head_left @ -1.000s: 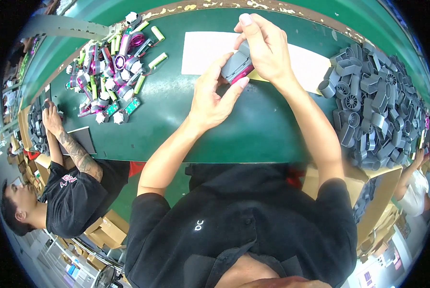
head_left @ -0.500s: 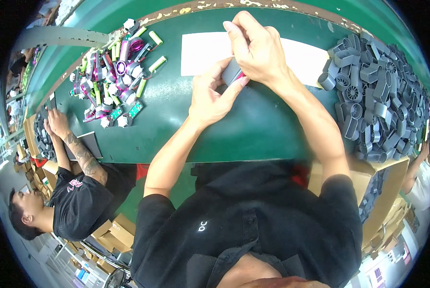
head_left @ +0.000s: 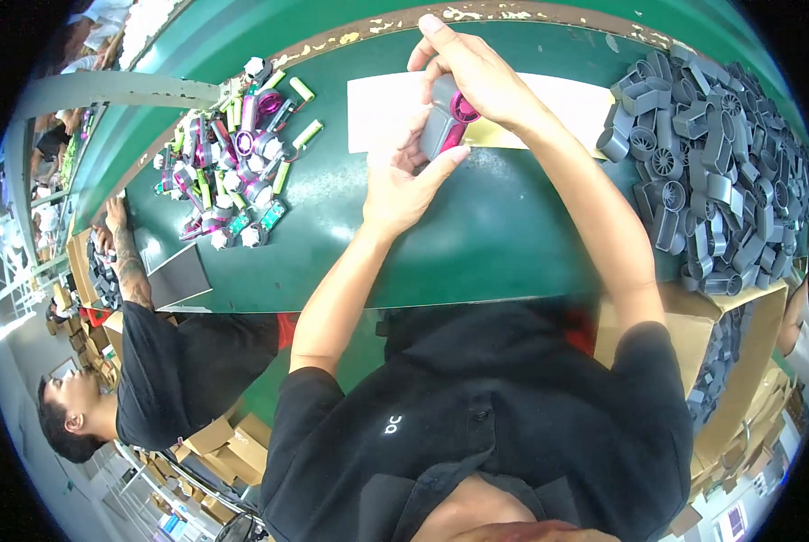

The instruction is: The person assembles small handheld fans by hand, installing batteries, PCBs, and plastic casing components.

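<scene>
grey device [head_left: 436,131] lies between left grip [head_left: 399,185] and right grip [head_left: 487,83], both grasping it

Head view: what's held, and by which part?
A gray-magenta housing: the left hand grips its near end between thumb and fingers. The right hand is at its far end; whether it grips can't be told.

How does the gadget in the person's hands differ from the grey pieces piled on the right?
The gadget is grey and magenta, while the pieces look grey all over. The gadget is in the left hand with the right hand against it; the pieces lie heaped. The gadget's round end has a magenta insert; many pieces show open, hollow ends. Both share a grey body.
</scene>
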`<action>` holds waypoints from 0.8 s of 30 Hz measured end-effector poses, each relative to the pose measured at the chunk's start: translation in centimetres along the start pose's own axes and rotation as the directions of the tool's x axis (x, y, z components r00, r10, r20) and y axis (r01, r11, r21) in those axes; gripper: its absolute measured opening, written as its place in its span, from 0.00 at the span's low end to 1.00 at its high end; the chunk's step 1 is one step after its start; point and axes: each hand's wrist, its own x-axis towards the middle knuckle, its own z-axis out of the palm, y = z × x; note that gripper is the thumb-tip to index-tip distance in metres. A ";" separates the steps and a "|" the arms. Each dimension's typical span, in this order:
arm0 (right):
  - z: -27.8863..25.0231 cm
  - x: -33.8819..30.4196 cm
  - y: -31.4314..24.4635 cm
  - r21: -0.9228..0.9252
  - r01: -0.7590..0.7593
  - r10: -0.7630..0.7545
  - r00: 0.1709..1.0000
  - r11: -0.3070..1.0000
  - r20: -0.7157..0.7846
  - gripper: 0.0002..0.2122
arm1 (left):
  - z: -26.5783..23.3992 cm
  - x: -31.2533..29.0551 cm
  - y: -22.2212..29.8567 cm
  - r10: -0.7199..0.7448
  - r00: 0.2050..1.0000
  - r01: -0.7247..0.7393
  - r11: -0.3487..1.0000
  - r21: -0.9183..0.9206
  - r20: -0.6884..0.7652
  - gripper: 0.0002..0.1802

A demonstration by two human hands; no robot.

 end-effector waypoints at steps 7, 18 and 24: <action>-1.2 3.4 5.8 0.531 -0.041 -0.078 0.977 0.846 0.199 0.34 | -0.3 0.3 -0.1 0.382 0.923 -0.342 0.761 0.552 0.046 0.38; 3.1 -0.9 0.1 0.125 0.171 -0.160 0.982 0.977 -0.097 0.30 | -1.5 0.0 0.6 -0.076 0.997 0.075 0.977 0.202 -0.002 0.23; 4.2 0.4 5.2 0.370 0.136 -0.019 0.953 0.919 -0.303 0.26 | -4.4 2.3 2.2 -0.194 0.978 0.182 0.973 -0.140 -0.078 0.21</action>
